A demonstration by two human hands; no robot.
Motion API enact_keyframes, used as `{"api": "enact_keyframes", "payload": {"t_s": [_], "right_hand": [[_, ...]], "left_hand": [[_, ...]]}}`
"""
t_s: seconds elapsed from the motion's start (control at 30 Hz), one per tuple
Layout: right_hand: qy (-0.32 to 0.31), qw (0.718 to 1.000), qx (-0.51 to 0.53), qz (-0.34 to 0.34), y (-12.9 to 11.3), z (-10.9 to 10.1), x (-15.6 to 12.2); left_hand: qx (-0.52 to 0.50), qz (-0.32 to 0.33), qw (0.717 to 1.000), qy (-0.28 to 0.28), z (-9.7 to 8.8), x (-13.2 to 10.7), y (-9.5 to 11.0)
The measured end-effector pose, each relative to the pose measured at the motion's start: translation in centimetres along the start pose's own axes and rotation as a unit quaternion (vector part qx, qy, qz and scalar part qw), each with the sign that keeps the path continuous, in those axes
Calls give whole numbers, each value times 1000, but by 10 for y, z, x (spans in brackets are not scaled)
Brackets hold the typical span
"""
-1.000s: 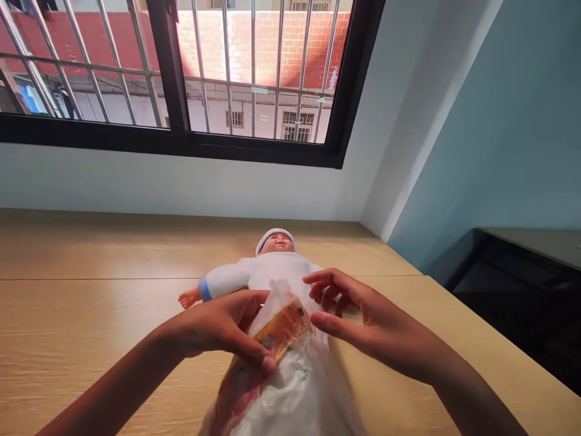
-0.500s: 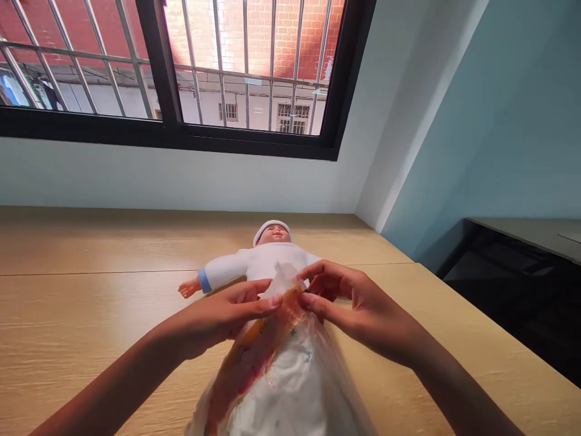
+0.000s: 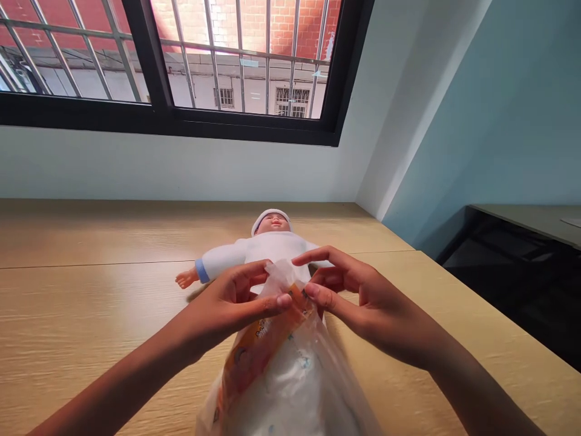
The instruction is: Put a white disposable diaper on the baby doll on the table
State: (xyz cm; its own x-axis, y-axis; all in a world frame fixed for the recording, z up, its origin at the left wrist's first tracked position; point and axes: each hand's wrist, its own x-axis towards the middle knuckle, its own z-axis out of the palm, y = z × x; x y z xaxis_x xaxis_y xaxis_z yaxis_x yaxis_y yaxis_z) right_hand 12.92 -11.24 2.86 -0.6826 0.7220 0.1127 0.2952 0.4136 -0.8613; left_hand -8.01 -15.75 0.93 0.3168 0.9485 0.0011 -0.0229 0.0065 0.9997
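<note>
Plastic bag (image 3: 302,375), tabletop (image 3: 91,315) broad leftward, right edge (image 3: 494,310) well apart

At six o'clock the crinkled plastic bag (image 3: 313,375) is glistening; at eight the wood-grained tabletop (image 3: 100,309) is showing a soft sheen.

A wooden table (image 3: 68,309) below a black-framed, barred window (image 3: 161,112) suggests a home or office, which one unclear.

Black-framed barred window (image 3: 157,72), bluish side wall (image 3: 508,121)
</note>
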Motion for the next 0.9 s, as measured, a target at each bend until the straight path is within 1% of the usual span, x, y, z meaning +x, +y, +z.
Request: {"api": "enact_keyframes", "payload": {"t_s": [0.1,0.23,0.3,0.47,0.57,0.7,0.9], "right_hand": [[9,999,-29,-10,-2,3,-2],[35,997,-65,-27,-4,5,-2],[38,996,-81,-29,-4,5,-3],[36,991,-121,-33,-7,5,-5],[35,991,-124,-41,-8,7,-6],[35,990,-129,-55,-8,9,-9],[2,989,-131,-64,-9,11,-11]], "left_hand": [[15,-9,1000,14,0,0,1],[34,-4,999,38,1,0,1],[31,-5,998,45,2,0,0],[29,-15,999,34,3,-2,1],[50,-15,998,34,3,-2,1],[80,-34,996,35,1,-2,-1],[78,-25,996,20,3,-4,-2]]}}
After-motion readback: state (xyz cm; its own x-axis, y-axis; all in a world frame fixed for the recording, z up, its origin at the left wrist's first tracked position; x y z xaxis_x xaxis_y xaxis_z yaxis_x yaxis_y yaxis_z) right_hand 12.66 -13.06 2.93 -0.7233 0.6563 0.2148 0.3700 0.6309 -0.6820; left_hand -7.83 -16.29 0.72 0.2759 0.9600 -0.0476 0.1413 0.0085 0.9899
